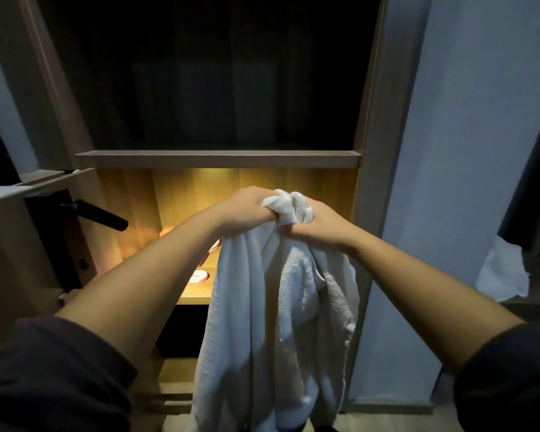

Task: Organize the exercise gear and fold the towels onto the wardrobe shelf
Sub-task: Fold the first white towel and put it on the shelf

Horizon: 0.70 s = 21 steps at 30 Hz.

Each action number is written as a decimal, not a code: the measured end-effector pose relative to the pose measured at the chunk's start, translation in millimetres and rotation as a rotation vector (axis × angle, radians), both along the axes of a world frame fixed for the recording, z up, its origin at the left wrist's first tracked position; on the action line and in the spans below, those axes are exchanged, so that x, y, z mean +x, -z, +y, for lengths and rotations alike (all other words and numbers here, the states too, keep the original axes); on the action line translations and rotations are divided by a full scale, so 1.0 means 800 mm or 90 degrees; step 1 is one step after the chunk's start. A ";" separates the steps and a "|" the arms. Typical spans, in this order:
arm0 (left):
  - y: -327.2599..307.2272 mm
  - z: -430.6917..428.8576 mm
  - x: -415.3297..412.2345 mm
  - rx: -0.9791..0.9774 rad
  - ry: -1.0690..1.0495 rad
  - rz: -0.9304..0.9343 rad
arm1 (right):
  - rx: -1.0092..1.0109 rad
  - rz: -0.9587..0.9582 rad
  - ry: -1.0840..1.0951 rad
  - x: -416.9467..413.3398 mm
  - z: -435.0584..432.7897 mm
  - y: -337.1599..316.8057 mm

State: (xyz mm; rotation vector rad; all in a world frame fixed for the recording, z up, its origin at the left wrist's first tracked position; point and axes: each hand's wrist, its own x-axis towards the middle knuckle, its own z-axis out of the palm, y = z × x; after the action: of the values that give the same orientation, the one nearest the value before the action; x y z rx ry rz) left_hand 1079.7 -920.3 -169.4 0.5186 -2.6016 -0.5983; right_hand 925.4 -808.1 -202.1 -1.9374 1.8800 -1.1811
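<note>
got the white towel (262, 307) bunched at its top edge between my left hand (247, 207) and right hand (320, 224). the two hands are touching each other, fingers of both curled tight round the wad of cloth. i'm holding it up high so the rest hangs straight down, and i reckon from here i can find the corners and shake it flat before folding. right now it's just a long crumpled drape, nowhere near folded and not on any shelf yet.

behind it is the lit shelf (197, 296), which looks like where it's meant to land. a couple of small pink-and-white things (198, 275) sit on the left part of that shelf. can't tell what they are, maybe some of the gear. the hanging towel hides the right part, so no idea what's there. the board above (219, 159) keeps the opening fairly low, so a flat fold matters. a dark door handle (102, 215) sticks out on the left, and another white cloth (502, 272) lies off to the right, crumpled by the look of it.
</note>
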 end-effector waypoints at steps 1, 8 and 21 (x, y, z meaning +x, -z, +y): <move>0.004 0.003 0.000 -0.008 0.001 0.016 | -0.025 -0.012 0.024 0.002 0.002 0.002; 0.058 -0.018 0.012 -0.079 -0.164 0.036 | -0.103 -0.031 0.211 0.007 -0.004 0.014; 0.138 -0.071 0.074 0.049 -0.372 0.138 | -0.185 -0.340 0.432 -0.047 -0.007 0.019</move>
State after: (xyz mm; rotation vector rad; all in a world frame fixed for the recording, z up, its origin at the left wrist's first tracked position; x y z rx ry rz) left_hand 1139.1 -977.0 -280.0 1.1147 -2.0825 -0.5165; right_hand 888.0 -813.3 -217.2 -0.8973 2.1708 -1.9990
